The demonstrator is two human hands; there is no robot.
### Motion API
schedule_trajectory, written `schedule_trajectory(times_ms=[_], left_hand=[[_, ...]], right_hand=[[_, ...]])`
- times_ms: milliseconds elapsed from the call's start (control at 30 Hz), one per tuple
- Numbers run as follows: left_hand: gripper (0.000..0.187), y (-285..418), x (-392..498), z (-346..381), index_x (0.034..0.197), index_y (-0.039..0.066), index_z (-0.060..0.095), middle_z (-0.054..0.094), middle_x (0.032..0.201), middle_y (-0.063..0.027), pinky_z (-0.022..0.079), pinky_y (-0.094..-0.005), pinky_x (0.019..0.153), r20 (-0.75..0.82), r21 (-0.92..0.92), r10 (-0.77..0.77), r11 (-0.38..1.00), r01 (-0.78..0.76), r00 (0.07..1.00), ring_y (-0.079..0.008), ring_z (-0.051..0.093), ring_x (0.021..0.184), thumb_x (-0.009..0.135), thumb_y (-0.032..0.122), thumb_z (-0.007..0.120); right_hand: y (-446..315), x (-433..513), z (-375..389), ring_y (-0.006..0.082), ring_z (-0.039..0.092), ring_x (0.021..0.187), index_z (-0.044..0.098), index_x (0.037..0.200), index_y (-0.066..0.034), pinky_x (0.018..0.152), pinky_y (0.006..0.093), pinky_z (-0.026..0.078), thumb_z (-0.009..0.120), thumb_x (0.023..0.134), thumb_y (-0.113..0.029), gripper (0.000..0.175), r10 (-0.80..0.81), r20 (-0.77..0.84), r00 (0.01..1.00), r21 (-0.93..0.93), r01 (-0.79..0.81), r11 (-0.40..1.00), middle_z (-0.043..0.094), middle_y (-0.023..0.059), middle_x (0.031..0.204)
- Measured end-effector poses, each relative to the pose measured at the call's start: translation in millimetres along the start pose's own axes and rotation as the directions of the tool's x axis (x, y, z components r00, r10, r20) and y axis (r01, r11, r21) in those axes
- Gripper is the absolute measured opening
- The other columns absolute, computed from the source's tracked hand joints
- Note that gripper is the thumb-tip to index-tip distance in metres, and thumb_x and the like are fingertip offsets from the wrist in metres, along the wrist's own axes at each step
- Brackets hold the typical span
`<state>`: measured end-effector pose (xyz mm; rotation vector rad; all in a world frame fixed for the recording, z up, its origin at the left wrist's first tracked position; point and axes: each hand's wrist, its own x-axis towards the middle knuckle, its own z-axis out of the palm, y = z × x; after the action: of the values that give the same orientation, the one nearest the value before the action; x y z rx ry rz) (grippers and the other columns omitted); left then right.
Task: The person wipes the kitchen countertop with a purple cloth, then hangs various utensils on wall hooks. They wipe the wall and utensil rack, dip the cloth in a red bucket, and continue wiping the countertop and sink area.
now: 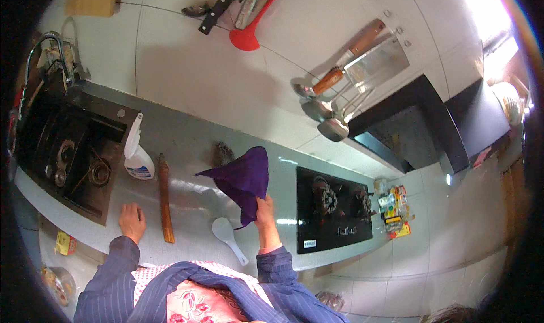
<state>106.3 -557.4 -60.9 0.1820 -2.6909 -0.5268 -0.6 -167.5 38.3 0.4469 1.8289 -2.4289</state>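
Note:
My right hand (265, 210) grips a purple cloth (248, 178) that hangs raised over the grey countertop (191, 195). Just behind the cloth lies a dark scouring ball (223, 153), partly covered from view. A white rice paddle (229, 239) rests to the left of that hand. My left hand (132, 221) is on the counter near the sink edge, its fingers curled; whether it holds anything is unclear. Between the hands lies a long brown wooden stick (165, 199), and a white spray bottle (139, 159) lies beyond the left hand.
A black sink (106, 195) with a curved faucet (49, 36) is at left. At right sits a black gas hob (333, 212), with packets (394, 210) past it. Ladles (333, 129), a cleaver (378, 63) and a red spatula (245, 38) hang on the wall, beside a range hood (408, 127).

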Motion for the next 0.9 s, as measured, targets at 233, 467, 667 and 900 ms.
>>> schedule_trajectory(times_ms=[233,467,667,900], left_hand=[[0.009,-2,1,0,0.084,0.004,0.054,0.056,0.086,-0.0140,0.045,-0.0456,0.073,0.038,-0.020,-0.041,0.999,0.042,0.998,-0.0347,0.053,0.085,0.079,0.010,0.059],[0.011,-5,3,-2,0.083,0.005,0.053,0.055,0.085,-0.0118,0.044,-0.0442,0.073,-0.001,-0.093,0.018,0.995,-0.018,1.000,-0.0337,0.052,0.087,0.077,0.008,0.061],[0.011,-11,5,-8,0.083,0.005,0.053,0.055,0.085,-0.0119,0.043,-0.0443,0.074,0.095,-0.191,0.015,0.982,0.003,0.995,-0.0336,0.051,0.087,0.076,0.007,0.061],[0.008,-31,8,-13,0.083,0.004,0.055,0.055,0.086,-0.0139,0.043,-0.0453,0.076,0.213,-0.358,0.171,0.930,-0.086,0.962,-0.0354,0.052,0.089,0.077,0.007,0.059]], right_hand=[[5,-61,14,0.0117,0.061,0.086,0.063,0.110,0.0016,0.077,0.0266,0.048,0.057,0.090,-0.009,0.024,-0.152,0.109,0.982,-0.207,0.172,0.963,0.067,0.0046,0.101],[58,-124,52,0.0423,0.064,0.082,0.058,0.109,-0.0045,0.071,0.0462,0.050,0.059,0.084,-0.015,0.028,-0.263,0.011,0.965,-0.882,0.133,0.451,0.066,0.0242,0.087],[115,-156,113,0.0414,0.057,0.096,0.037,0.136,-0.0089,0.073,0.0506,0.050,0.065,0.075,-0.010,0.067,-0.172,0.076,0.982,-0.983,0.103,0.155,0.050,0.0204,0.110],[111,-176,115,0.0403,0.052,0.109,0.040,0.137,-0.0088,0.090,0.0465,0.047,0.071,0.077,-0.019,0.069,-0.224,0.126,0.966,-0.962,0.174,0.210,0.050,0.0224,0.121]])
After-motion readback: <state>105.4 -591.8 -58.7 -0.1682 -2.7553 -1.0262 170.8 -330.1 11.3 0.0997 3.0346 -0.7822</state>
